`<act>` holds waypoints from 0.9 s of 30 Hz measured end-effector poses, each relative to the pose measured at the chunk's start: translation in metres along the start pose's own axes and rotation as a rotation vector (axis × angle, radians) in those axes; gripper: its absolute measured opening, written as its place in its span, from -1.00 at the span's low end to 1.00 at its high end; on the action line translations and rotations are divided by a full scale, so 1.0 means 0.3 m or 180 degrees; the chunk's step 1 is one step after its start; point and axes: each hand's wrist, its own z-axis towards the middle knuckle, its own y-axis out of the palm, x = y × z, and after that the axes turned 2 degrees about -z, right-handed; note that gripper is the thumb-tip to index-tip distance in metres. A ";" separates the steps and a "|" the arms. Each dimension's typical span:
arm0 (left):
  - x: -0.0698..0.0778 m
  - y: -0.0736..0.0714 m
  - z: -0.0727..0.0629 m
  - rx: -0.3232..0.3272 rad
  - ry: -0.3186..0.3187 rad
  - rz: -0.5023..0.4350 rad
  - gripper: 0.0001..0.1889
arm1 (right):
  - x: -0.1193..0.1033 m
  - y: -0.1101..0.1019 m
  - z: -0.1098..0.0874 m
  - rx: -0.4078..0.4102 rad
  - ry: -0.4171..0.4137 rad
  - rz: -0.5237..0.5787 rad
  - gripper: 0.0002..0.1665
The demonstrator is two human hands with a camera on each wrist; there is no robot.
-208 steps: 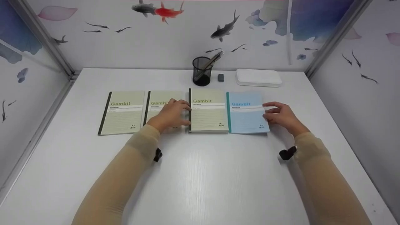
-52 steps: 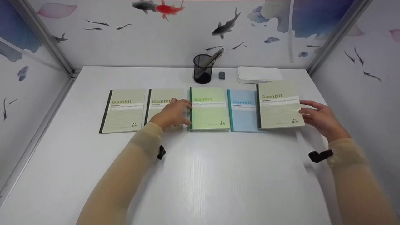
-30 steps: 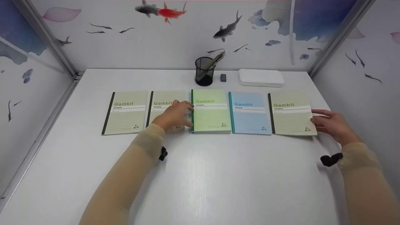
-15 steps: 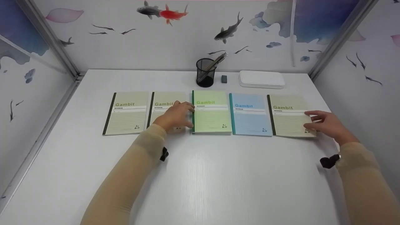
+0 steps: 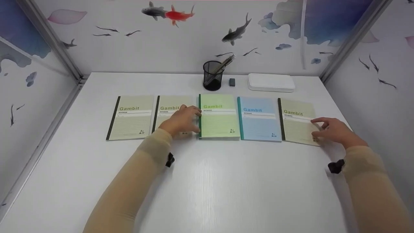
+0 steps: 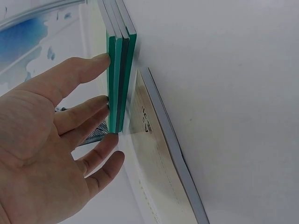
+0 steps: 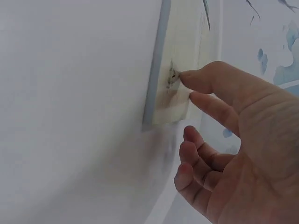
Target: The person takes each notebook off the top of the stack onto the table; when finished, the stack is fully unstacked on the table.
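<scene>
My left hand [image 5: 181, 121] rests its fingertips against the spines of a notebook stack topped by a light green notebook [image 5: 220, 124]; the left wrist view shows several green and dark spines [image 6: 119, 79]. Under that hand lies a beige notebook [image 5: 161, 121], partly hidden. At the row's right end, my right hand [image 5: 338, 131] touches the cover of another beige notebook [image 5: 296, 129] with thumb and index fingertips near its right edge. This notebook sits slightly turned; the hand's other fingers are bent off it. Between it and the stack lies a blue notebook [image 5: 260, 126].
One more beige notebook [image 5: 131, 126] lies at the row's left end. Behind the row stand a black mesh pen cup [image 5: 212, 76] with pens, a small dark eraser [image 5: 232, 82] and a white case [image 5: 271, 82]. Printed walls enclose the white table [image 5: 207, 181].
The beige notebook moved from the stack's top to the right end, exposing the green one. My right hand then shifted from its edge onto its cover, which turned slightly. The left hand stayed.
</scene>
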 end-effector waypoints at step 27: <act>0.015 -0.010 0.000 -0.0040 -0.0154 -0.0029 -0.25 | -0.626 0.229 0.072 0.0105 -0.0677 0.1207 -0.49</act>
